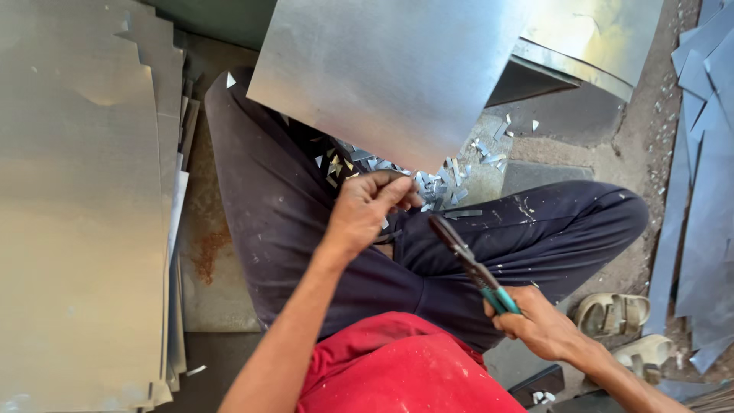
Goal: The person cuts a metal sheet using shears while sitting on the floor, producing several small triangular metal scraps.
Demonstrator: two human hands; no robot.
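Fingers [397, 191] of the left hand [367, 210] pinch the near lower edge of a large galvanised metal sheet [382, 76] that leans over the seated person's lap, thumb and forefinger closed tight on the rim, though whether a small offcut is also caught between them is hard to tell from this angle. Right hand [539, 325] wraps firmly around the green handles of a pair of tin snips [470, 264], whose dark blades point up and left toward the pinched edge, their tips just short of it and apparently closed or nearly so. Silvery metal trimmings [440, 187] litter the floor between the person's legs, clad in dark trousers [306, 229]; a stack of cut sheets [84, 206] stands to the left, long grey strips [707, 191] lie to the right, and a pair of pale sandals [615, 313] sits beside the right knee. Judging from the pose, a clean cut here would call for holding the sheet steady and taut at the rim, keeping the pinching hand clear of the blade line, and feeding the snips squarely into the edge rather than at a slant.
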